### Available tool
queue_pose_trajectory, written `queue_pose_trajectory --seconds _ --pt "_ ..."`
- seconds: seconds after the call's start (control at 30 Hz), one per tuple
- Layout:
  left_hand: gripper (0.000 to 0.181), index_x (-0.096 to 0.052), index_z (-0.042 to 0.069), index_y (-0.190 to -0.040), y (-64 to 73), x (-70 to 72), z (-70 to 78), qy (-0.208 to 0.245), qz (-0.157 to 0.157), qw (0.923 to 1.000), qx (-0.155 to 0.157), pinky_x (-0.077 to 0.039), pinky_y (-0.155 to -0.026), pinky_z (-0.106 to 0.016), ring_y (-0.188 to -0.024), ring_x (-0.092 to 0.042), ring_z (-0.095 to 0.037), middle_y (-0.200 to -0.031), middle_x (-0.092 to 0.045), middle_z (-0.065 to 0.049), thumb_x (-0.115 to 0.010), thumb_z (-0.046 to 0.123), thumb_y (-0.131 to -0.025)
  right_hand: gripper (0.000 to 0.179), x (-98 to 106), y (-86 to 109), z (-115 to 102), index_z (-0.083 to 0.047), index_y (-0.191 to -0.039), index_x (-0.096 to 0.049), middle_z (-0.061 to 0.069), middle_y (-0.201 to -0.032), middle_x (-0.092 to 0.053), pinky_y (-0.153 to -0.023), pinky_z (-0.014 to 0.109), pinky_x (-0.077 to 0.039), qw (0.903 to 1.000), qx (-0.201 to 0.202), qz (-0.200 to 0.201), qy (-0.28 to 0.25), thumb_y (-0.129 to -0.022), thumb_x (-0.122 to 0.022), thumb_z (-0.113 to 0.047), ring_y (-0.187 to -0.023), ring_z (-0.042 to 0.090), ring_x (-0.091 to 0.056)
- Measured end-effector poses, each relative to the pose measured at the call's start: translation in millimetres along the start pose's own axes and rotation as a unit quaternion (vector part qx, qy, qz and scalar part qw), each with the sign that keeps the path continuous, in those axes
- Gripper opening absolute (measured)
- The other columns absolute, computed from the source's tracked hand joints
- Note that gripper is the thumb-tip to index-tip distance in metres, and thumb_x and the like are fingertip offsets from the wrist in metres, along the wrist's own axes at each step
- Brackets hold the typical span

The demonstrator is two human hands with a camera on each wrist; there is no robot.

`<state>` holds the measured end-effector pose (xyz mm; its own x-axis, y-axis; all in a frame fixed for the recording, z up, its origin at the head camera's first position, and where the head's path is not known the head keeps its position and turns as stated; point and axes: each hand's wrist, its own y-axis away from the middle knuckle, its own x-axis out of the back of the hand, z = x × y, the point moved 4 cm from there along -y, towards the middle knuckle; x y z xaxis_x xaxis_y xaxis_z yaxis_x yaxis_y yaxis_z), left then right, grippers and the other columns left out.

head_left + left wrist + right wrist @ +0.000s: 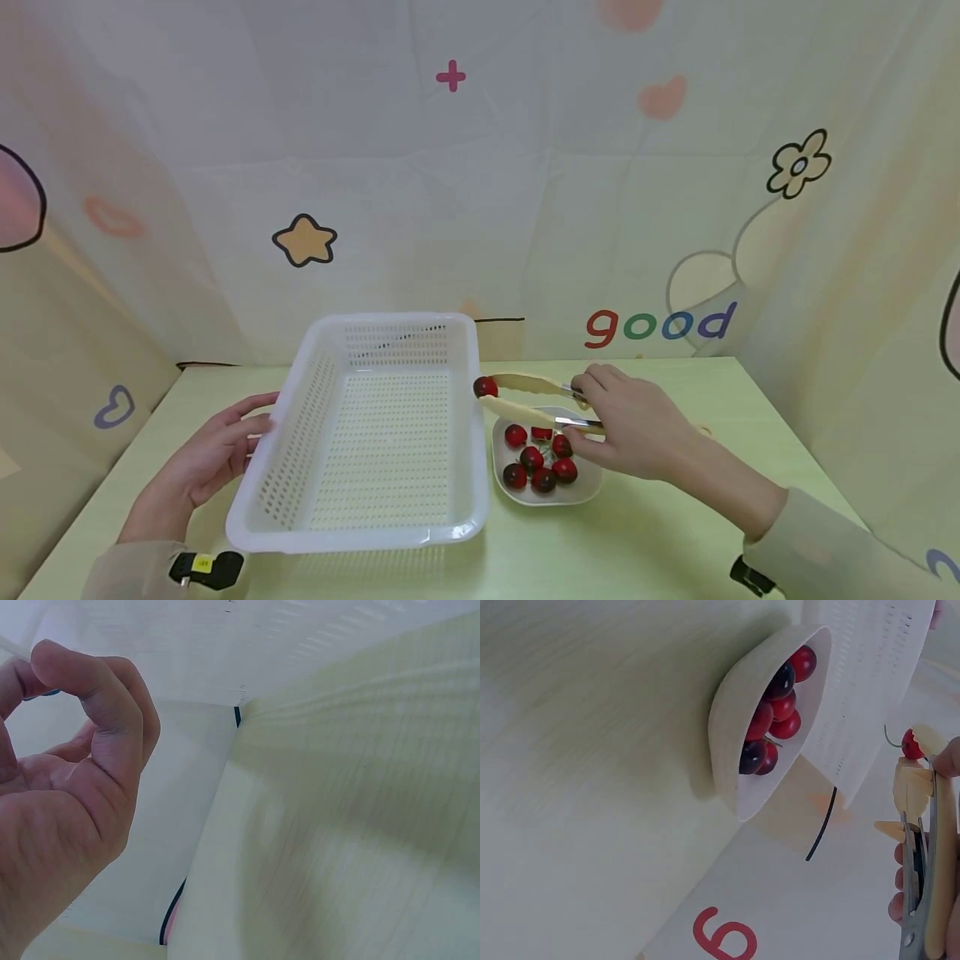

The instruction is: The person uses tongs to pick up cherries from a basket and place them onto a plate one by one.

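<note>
My right hand (633,421) grips a pair of tongs (536,417) with cream-coloured tips and metal arms. Between the tips is a dark red cherry (485,387), close to the right rim of a white plastic basket (480,467). In the right wrist view a thin stem shows on the held cherry (911,744). My left hand (213,450) holds the basket's left rim, and its fingers look curled in the left wrist view. The basket is tilted, and its slotted floor shows nothing lying in it. Below the tongs, a white bowl (551,501) holds several cherries (532,458).
A pale green table top (667,542) lies under the basket and bowl. Behind it hangs a light printed curtain (487,217) with coloured letters, a star and a flower. The bowl stands just right of the basket.
</note>
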<state>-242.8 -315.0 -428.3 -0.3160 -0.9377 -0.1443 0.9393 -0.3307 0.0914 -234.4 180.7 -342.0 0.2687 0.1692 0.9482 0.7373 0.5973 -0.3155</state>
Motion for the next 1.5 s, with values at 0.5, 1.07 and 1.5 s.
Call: queue_pose_trajectory --seconds 0.5,1.07,1.5 --pt "0.03 -0.057 0.027 -0.13 -0.3 3.3 -3.7 0.0 -0.001 1.0 0.0 -0.061 -0.078 -0.038 -0.092 -0.074 -0.023 -0.112 -0.073 -0.003 -0.044 0.009 -0.109 0.044 -24.2 21.0 16.1 -0.003 -0.108 -0.065 0.003 -0.096 -0.059 -0.062 0.033 -0.053 0.999 0.017 -0.02 0.036 -0.086 -0.072 -0.041 -0.084 0.018 -0.054" --pt "0.03 -0.057 0.026 -0.131 -1.0 1.0 -1.9 0.004 0.001 1.0 -0.001 -0.061 -0.077 -0.037 -0.092 -0.074 -0.024 -0.112 -0.073 -0.003 -0.045 0.009 -0.109 0.046 -41.6 30.7 27.9 -0.005 -0.112 -0.064 0.003 -0.1 -0.06 -0.073 0.035 -0.056 0.9953 0.023 -0.074 0.058 -0.087 -0.072 -0.043 -0.089 0.02 -0.055" --pt "0.028 -0.055 0.026 -0.132 0.1 1.2 -1.3 -0.007 0.016 0.9998 0.008 -0.061 -0.079 -0.038 -0.093 -0.074 -0.024 -0.113 -0.072 -0.003 -0.048 0.012 -0.109 0.046 -45.3 32.4 25.5 -0.006 -0.112 -0.064 0.0 -0.1 -0.058 -0.073 0.035 -0.056 0.9967 0.036 -0.053 0.05 -0.085 -0.072 -0.043 -0.089 0.018 -0.054"
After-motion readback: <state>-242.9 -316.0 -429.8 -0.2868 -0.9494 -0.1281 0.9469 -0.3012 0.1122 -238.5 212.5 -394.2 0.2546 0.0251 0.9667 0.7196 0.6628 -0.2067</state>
